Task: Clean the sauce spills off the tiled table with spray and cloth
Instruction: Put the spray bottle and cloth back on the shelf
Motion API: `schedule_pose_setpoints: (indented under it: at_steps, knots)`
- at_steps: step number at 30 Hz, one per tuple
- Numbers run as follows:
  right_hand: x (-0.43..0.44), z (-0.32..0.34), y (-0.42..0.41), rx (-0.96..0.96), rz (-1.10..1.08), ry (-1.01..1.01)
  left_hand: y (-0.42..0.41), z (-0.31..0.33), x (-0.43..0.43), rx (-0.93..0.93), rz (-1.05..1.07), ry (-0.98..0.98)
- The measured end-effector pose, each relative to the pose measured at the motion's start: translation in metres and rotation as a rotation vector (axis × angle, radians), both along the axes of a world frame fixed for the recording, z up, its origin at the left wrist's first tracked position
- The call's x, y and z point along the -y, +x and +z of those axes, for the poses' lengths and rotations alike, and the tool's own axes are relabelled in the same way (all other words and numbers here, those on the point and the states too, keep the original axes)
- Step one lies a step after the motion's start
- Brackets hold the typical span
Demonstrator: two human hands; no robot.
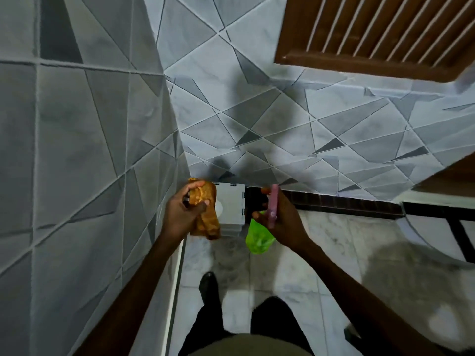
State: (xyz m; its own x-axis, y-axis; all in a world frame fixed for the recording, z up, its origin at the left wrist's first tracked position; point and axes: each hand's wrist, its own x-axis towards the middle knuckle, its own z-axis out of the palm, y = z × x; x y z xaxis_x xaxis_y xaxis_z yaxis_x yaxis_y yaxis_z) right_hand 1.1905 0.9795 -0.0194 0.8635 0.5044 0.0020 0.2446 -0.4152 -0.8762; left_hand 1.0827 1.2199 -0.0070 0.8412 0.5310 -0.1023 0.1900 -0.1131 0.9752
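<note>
My left hand (183,213) grips a crumpled orange-brown cloth (207,222), which hangs below the fingers. My right hand (279,222) is closed on a spray bottle: its pink trigger head (273,205) sticks up past the fingers and its green body (258,240) hangs below the palm. Both hands are held in front of me over the floor, about a hand's width apart. No sauce spill shows in this view. The grey geometric tiled surface (282,124) fills the far side and the left.
A stack of white square boxes (231,209) sits in the corner behind my hands. A dark brick-like strip (334,201) runs along the wall's base. A brown louvred shutter (372,29) is top right. My legs and a shoe (208,283) stand on the marble floor (321,253).
</note>
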Motion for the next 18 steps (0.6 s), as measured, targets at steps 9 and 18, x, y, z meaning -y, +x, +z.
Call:
schedule_pose_setpoints:
  at_steps: [9, 18]
  knots:
    - [-0.083, -0.092, 0.145, -0.09, 0.025, -0.175, 0.138, -0.083, -0.061, -0.239, -0.02, 0.001]
    - [-0.147, -0.273, 0.264, -0.272, 0.062, -0.229, 0.236, -0.251, -0.106, -0.349, -0.021, -0.036]
